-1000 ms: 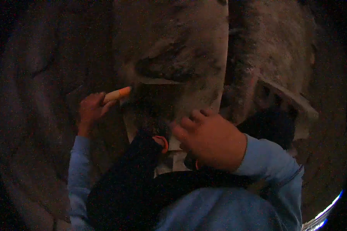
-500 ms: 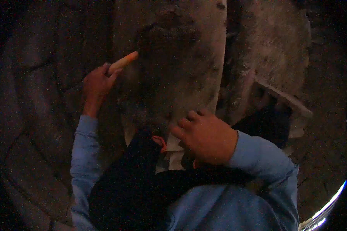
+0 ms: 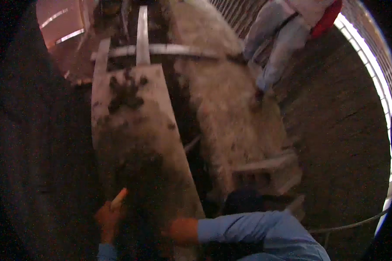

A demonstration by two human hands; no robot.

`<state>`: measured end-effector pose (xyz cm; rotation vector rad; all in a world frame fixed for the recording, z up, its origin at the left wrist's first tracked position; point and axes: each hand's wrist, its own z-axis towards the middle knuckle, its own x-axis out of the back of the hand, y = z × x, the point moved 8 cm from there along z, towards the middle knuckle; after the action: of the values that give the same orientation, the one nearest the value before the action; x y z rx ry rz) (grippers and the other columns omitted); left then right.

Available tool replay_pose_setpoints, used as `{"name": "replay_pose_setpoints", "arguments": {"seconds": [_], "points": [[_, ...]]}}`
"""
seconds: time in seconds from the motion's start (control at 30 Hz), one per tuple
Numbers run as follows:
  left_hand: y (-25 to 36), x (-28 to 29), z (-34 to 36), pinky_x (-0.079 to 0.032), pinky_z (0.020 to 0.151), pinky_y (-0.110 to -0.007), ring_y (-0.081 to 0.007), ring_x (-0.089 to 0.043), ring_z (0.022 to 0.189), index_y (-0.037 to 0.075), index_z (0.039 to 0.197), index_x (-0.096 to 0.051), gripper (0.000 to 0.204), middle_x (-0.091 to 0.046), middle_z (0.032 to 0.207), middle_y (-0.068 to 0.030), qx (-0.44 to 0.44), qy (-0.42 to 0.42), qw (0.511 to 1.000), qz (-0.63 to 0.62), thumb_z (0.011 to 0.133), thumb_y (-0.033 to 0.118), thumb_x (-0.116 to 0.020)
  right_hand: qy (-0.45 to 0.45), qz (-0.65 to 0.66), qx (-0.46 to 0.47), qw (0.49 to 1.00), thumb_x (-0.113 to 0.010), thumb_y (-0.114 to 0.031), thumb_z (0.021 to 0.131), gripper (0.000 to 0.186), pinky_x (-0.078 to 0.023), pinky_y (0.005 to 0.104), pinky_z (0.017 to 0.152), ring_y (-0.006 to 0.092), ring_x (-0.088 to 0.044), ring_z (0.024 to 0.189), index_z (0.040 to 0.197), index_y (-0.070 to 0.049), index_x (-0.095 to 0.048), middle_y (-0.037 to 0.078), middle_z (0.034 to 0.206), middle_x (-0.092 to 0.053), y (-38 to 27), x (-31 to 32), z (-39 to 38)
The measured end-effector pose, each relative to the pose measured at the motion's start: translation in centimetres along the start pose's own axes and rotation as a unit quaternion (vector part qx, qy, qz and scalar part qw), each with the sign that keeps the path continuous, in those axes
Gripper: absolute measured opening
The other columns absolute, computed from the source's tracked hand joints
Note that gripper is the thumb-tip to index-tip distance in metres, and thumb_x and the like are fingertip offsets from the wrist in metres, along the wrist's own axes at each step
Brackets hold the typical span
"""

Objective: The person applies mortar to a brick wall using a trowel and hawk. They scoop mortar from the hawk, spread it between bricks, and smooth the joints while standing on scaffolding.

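Observation:
My left hand (image 3: pixel 106 221) is closed around a short pale stick-like handle with an orange tip (image 3: pixel 119 198), at the near left edge of a long flat board (image 3: pixel 157 102). What the handle belongs to, if anything, I cannot make out. Dark, damp-looking clumps (image 3: pixel 125 95) lie toward the board's far end, and a dark smear spreads over its near part. Over the near right part of the board is my right hand (image 3: pixel 182 230), blurred by motion. Its fingers are too smeared to show whether they grip anything.
Right of the board runs a second, dusty pale slab (image 3: pixel 224 111). Beyond its right edge stands another person (image 3: pixel 278 41). A light crossbar (image 3: pixel 174 50) and an upright strip (image 3: pixel 143 35) lie past the far end. A cable (image 3: pixel 353 225) curves at lower right.
The view has swung up and ahead, bringing the board's far end and the other person into sight. Both hands now appear lower. My left hand still holds the orange-tipped handle.

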<state>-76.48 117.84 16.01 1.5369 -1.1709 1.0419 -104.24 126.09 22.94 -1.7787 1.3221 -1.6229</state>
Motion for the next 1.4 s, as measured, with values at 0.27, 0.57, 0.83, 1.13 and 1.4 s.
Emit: {"name": "replay_pose_setpoints", "arguments": {"seconds": [0.27, 0.57, 0.83, 1.13, 1.4], "points": [[16.4, 0.1, -12.9, -0.05, 0.075, -0.048, -0.0396, -0.067, 0.087, 0.0, 0.108, -0.065, 0.043, -0.069, 0.095, -0.0236, 0.119, -0.097, 0.971, -0.181, 0.098, 0.04, -0.056, 0.074, -0.017, -0.04, 0.996, -0.064, -0.021, 0.087, 0.033, -0.057, 0.049, 0.069, 0.0367, -0.069, 0.08, 0.117, -0.007, -0.063, 0.018, 0.088, -0.069, 6.0, -2.1, -22.5], [35.1, -9.3, -28.9, -0.046, 0.044, -0.033, -0.0163, -0.057, 0.053, 0.004, 0.098, -0.053, 0.042, -0.055, 0.068, -0.0058, 0.374, -0.1, 0.868, -0.312, 0.102, 0.045, -0.054, 0.022, -0.003, -0.058, 0.998, -0.066, -0.027, 0.089, 0.044, -0.056, 0.0464, 0.083, 0.0347, -0.064, 0.102, 0.126, -0.007, -0.054, 0.014, 0.111, -0.065, 5.7, 3.1, -49.0], [81.4, -22.2, -19.5, -0.049, 0.048, -0.04, -0.0223, -0.063, 0.055, 0.001, 0.1, -0.055, 0.039, -0.059, 0.07, -0.0112, 0.344, -0.158, 0.822, -0.425, 0.102, 0.04, -0.055, 0.06, -0.053, -0.098, 0.992, -0.066, -0.026, 0.088, 0.045, -0.055, 0.045, 0.086, 0.0326, -0.064, 0.101, 0.127, -0.007, -0.055, 0.012, 0.113, -0.065, 22.8, 12.2, -79.0], [109.4, -18.6, -18.2, -0.053, 0.064, -0.052, -0.044, -0.068, 0.077, 0.002, 0.107, -0.055, 0.039, -0.069, 0.086, -0.0232, 0.154, -0.149, 0.972, -0.099, 0.1, 0.041, -0.056, -0.019, -0.042, -0.085, 0.995, -0.068, -0.024, 0.083, 0.058, -0.056, 0.0438, 0.082, 0.0324, -0.065, 0.103, 0.136, -0.007, -0.051, 0.014, 0.112, -0.064, 29.2, 20.3, -100.0], [128.6, -18.0, -18.8, -0.052, 0.077, -0.054, -0.0439, -0.067, 0.091, 0.007, 0.111, -0.057, 0.039, -0.069, 0.097, -0.021, 0.088, -0.223, 0.971, 0.018, 0.098, 0.044, -0.05, 0.011, 0.016, -0.065, 0.998, -0.067, -0.023, 0.085, 0.051, -0.058, 0.0483, 0.08, 0.0377, -0.067, 0.103, 0.132, -0.007, -0.056, 0.019, 0.117, -0.065, 37.7, 23.1, -116.0]]}}
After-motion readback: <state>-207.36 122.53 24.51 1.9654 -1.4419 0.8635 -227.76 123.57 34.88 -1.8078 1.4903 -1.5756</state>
